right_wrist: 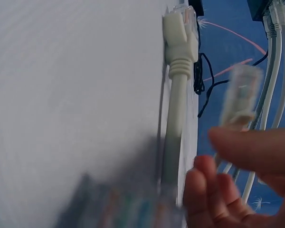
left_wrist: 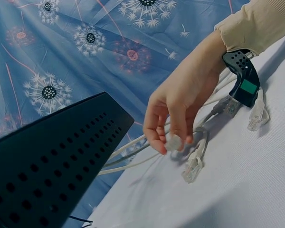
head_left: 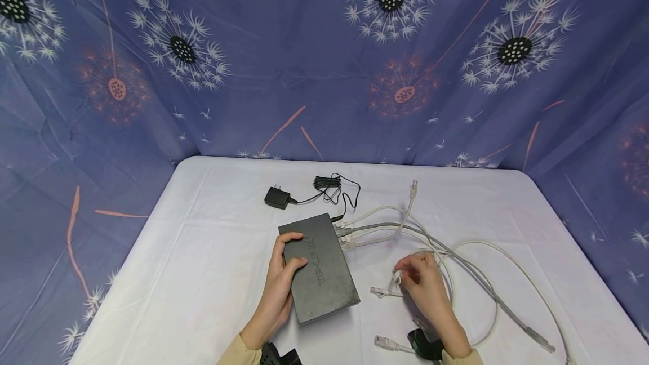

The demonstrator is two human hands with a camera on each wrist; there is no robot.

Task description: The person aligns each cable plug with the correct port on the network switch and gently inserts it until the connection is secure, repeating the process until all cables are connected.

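Observation:
My left hand (head_left: 275, 293) grips a dark grey network switch (head_left: 327, 289) marked TP-LINK, thumb on its top face, tilted above the table. Its vented side (left_wrist: 61, 164) fills the lower left of the left wrist view. Several network cables and a black power lead run from the switch's far right edge. Beside it, my right hand (head_left: 428, 286) pinches a white network cable near its clear plug (right_wrist: 242, 90), which points up past the thumb in the right wrist view. Another white cable's plug (left_wrist: 192, 171) lies on the table just below that hand.
A black power adapter (head_left: 277, 197) and its bundled cord (head_left: 327, 182) lie behind the switch. White cables loop over the right side of the white table (head_left: 203, 275), with a grey cable plug (head_left: 539, 339) at front right. One more white plug (head_left: 386, 343) lies near my right wrist.

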